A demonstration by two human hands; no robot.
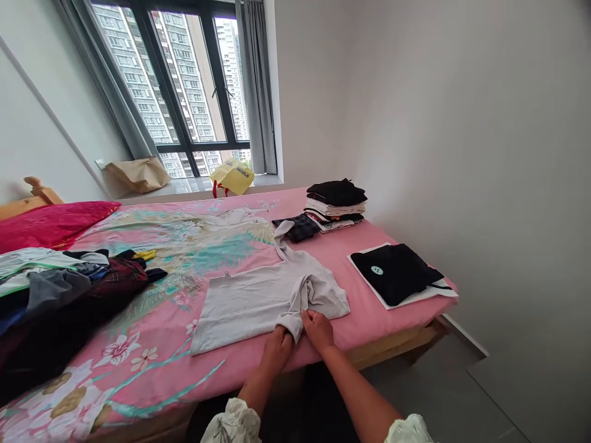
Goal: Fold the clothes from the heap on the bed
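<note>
A light grey shirt (249,301) lies spread on the bed, its hem to the left and its upper part bunched on the right. My left hand (277,348) is closed on a fold at the shirt's near edge, with its fingertips partly hidden under the cloth. Beside it, my right hand (317,329) pinches the gathered fabric near the sleeve. One sleeve stretches away towards the far side of the bed.
A folded black garment (399,274) rests on white cloth at the right corner. Behind it stands a stack of folded clothes (336,206), with dark plaid cloth (299,227) against it. A loose clothes pile (69,301) covers the left side, near a red pillow (55,224). Bags sit by the window.
</note>
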